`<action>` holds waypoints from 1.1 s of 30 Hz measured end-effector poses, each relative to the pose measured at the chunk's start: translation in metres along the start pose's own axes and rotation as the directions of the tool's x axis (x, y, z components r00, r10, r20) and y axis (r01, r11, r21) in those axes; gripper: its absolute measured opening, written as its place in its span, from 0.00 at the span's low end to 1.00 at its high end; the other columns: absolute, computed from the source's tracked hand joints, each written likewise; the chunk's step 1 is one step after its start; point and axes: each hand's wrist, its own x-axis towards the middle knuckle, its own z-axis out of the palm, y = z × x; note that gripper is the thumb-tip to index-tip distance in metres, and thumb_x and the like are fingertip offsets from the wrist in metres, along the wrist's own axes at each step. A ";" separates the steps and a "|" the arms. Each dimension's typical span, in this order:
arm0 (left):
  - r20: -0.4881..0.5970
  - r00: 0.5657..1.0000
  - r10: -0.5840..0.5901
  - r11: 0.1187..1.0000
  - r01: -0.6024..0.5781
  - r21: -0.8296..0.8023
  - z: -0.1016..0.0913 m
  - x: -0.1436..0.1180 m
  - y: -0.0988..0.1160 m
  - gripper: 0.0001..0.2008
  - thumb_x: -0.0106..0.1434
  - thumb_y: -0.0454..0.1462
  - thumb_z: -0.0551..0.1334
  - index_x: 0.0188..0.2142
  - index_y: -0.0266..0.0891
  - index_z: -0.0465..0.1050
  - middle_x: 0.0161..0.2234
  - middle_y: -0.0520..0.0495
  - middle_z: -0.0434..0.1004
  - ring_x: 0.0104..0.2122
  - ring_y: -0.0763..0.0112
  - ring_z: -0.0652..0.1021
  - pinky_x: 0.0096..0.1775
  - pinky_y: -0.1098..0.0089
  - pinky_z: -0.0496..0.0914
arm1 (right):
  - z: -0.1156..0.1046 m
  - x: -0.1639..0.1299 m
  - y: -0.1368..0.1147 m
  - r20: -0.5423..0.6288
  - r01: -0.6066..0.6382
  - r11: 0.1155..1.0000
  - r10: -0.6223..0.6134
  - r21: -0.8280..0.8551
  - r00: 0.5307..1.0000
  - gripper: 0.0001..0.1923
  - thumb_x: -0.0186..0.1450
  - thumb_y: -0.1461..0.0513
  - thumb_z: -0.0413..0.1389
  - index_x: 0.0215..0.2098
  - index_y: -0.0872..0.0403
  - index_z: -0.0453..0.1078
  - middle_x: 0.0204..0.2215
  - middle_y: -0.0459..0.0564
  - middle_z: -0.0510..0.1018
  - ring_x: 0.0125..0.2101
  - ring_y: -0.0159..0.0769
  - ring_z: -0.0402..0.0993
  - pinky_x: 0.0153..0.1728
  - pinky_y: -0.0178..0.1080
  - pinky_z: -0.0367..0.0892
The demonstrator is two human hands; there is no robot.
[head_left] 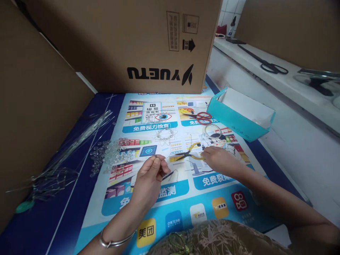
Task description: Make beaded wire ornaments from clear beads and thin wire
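Observation:
My left hand (152,169) is closed in a pinch, thumb against forefinger; whatever thin thing sits between them is too fine to make out. A slim dark tool (167,175) lies on the mat, just beyond those fingers. My right hand (218,158) is also pinched, its fingertips at the yellow-handled pliers (188,154), covering the end of one handle. I cannot tell whether it grips them or a thin strand. Above both hands rests a ring of clear beads (165,135). Loose clear beads (113,156) are heaped to the left.
Red-handled scissors (203,118) and a roll of clear tape (212,131) lie near an open turquoise box (241,115). Wire strands (79,138) spread at far left. A cardboard carton (119,42) walls the back; black scissors (271,66) lie on a ledge at right.

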 end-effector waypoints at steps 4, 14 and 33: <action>0.007 1.000 -0.028 1.000 0.028 0.001 0.000 0.000 -0.001 0.07 0.62 0.38 0.56 0.36 0.38 0.68 0.28 0.52 0.65 0.25 0.78 0.68 0.30 0.74 0.65 | 0.009 0.001 -0.002 -0.042 -0.058 0.998 0.057 -0.017 0.997 0.12 0.63 0.67 0.46 0.44 0.58 0.66 0.37 0.55 0.72 0.38 0.38 0.66 0.36 0.37 0.59; 0.012 0.999 -0.052 0.999 0.052 0.010 0.000 0.001 -0.002 0.07 0.60 0.39 0.58 0.36 0.38 0.68 0.28 0.52 0.66 0.25 0.78 0.68 0.30 0.74 0.66 | 0.022 0.002 0.011 -0.071 0.004 0.997 0.002 0.083 0.997 0.10 0.64 0.66 0.46 0.37 0.57 0.68 0.35 0.54 0.71 0.38 0.37 0.65 0.37 0.37 0.60; 0.008 0.997 -0.072 0.997 0.071 0.029 -0.003 0.002 -0.005 0.08 0.61 0.39 0.57 0.37 0.38 0.68 0.28 0.52 0.65 0.25 0.78 0.68 0.30 0.74 0.66 | 0.021 -0.005 0.034 -0.120 0.022 0.995 -0.010 0.101 0.993 0.11 0.62 0.67 0.47 0.38 0.57 0.70 0.34 0.56 0.73 0.38 0.39 0.66 0.39 0.39 0.58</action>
